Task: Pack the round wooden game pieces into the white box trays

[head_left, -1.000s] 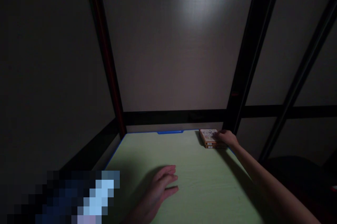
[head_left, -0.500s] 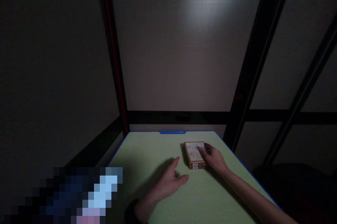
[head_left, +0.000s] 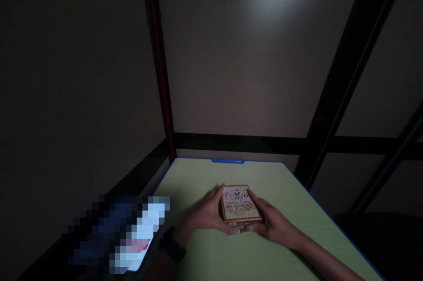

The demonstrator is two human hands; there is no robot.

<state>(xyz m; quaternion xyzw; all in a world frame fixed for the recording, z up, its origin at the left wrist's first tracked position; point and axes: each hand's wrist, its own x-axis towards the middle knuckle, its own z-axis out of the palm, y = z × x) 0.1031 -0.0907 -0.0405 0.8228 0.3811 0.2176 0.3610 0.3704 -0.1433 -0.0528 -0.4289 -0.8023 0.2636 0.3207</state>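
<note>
Between my two hands is a Chinese chess box [head_left: 240, 205], flat and rectangular, with a cream printed lid and brown edges. My left hand [head_left: 211, 214] grips its left side, thumb at the near left corner and fingers along the edge. On the other side my right hand [head_left: 272, 223] holds the right edge, its thumb at the near side. A second layer of box shows under the lid at the front. Whether the box touches the table cannot be made out. A dark watch [head_left: 172, 245] is on my left wrist.
The pale green table [head_left: 198, 175] has a blue rim and a blue handle piece [head_left: 228, 161] at its far edge. At the lower left lies a bright, blurred-out object [head_left: 145, 232]. Grey panelled walls [head_left: 238, 74] with dark frames stand behind and beside the table.
My left hand has moved to the box and closed on its left side. The box has come nearer to me, and my right hand has shifted from its top to its right edge.
</note>
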